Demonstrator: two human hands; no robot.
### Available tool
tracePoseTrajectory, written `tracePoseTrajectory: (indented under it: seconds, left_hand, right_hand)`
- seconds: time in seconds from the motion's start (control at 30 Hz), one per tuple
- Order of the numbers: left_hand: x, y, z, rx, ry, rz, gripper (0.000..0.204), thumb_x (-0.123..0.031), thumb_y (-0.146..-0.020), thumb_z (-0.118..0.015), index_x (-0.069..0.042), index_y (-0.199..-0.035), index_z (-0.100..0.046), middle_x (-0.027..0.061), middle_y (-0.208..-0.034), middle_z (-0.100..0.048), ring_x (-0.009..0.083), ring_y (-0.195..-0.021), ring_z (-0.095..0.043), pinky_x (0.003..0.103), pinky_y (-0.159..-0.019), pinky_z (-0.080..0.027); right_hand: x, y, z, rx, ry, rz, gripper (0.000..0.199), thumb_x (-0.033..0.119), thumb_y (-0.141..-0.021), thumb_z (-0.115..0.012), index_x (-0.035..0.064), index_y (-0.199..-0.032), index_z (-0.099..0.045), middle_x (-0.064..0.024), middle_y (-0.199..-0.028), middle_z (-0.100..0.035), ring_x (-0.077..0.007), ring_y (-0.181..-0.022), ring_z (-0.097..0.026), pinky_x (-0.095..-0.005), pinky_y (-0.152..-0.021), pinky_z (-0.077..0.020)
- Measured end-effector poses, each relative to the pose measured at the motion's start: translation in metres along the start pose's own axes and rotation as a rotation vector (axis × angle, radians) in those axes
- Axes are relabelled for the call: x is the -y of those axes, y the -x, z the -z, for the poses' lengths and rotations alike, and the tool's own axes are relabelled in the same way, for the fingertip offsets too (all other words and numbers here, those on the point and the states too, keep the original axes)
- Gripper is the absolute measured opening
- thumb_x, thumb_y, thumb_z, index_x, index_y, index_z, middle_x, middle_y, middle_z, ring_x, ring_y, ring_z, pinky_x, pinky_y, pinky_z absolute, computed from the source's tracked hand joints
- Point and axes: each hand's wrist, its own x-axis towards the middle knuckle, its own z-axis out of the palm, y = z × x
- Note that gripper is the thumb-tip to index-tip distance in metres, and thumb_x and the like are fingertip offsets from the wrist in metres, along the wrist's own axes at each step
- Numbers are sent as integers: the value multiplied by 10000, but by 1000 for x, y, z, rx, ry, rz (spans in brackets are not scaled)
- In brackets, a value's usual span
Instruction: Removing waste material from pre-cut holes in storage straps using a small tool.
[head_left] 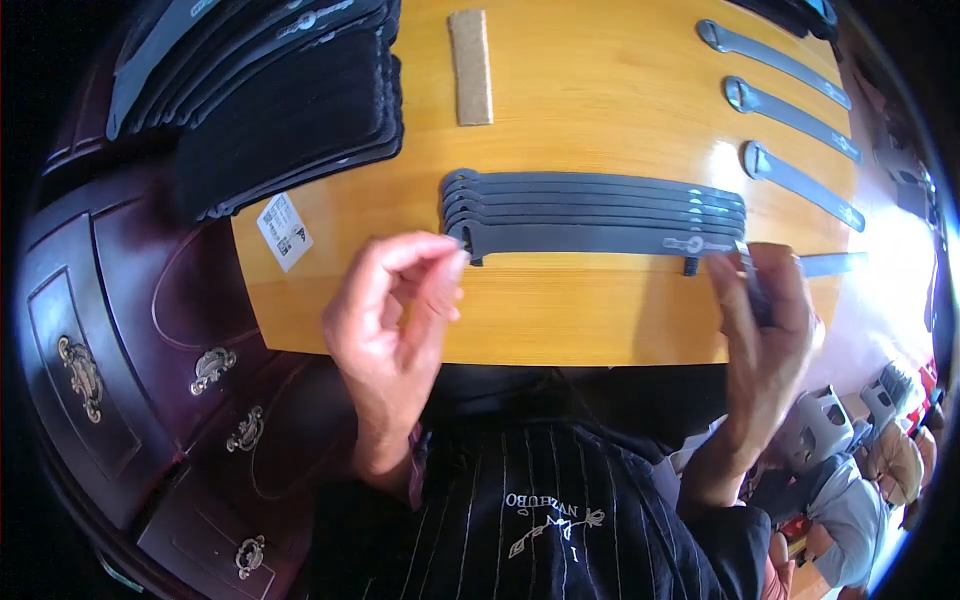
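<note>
A row of overlapping dark grey straps [590, 238], each with a slotted rounded head at its left end, lies across the table before me. Beside those heads, my left hand [400, 310] is closed in a pinch; whether anything is between its fingertips I cannot make out. My right hand [765, 310], at the straps' right end, is closed around a thin silver-grey strip [750, 272], mostly hidden by the fingers. Two short black tabs, a left one [476, 261] and a right one [690, 266], stick out under the front strap.
Stacked black straps and fuzzy pads [300, 120] fill the far left. A white label [284, 232] and a brown strip [472, 68] lie on the wooden table [590, 110]. Several looped straps [800, 125] sit at the right. Dark drawers [85, 340] stand left; clutter lies lower right.
</note>
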Motion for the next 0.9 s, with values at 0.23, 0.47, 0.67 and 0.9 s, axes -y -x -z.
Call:
tracePoseTrajectory:
  seconds: [0.23,0.47,0.67,0.9]
  left_hand:
    - [5,-9,-25,165,-169,-47,122,42,-830,-664,8,-938,-617,63,-855,-607,111,-729,-614,213,-616,-474]
    - [-3,-7,-27,162,-232,9,72,57,-857,-625,35,-920,-598,50,-873,-569,79,-715,-554,189,-614,-450]
    - [-7,6,-36,128,-278,-175,84,34,-845,-649,29,-925,-623,80,-887,-596,110,-739,-564,213,-615,-461]
    - [-22,33,-90,460,-246,-340,224,21,-797,-697,-26,-1010,-646,104,-942,-625,208,-837,-629,285,-668,-515]
  right_hand:
    - [6,-16,-18,151,211,190,278,277,-792,-731,47,-767,-576,-110,-662,-613,-266,-569,-604,-344,-521,-459]
    - [-1,-19,8,280,97,215,252,266,-819,-697,39,-792,-591,-117,-717,-618,-301,-634,-621,-360,-562,-473]
    - [-50,-21,67,-123,294,208,157,195,-834,-685,82,-941,-674,-72,-1038,-630,-223,-750,-672,-328,-664,-523]
    - [-80,-1,68,-80,281,241,141,158,-824,-682,65,-903,-613,-54,-1190,-603,-223,-784,-679,-323,-677,-537]
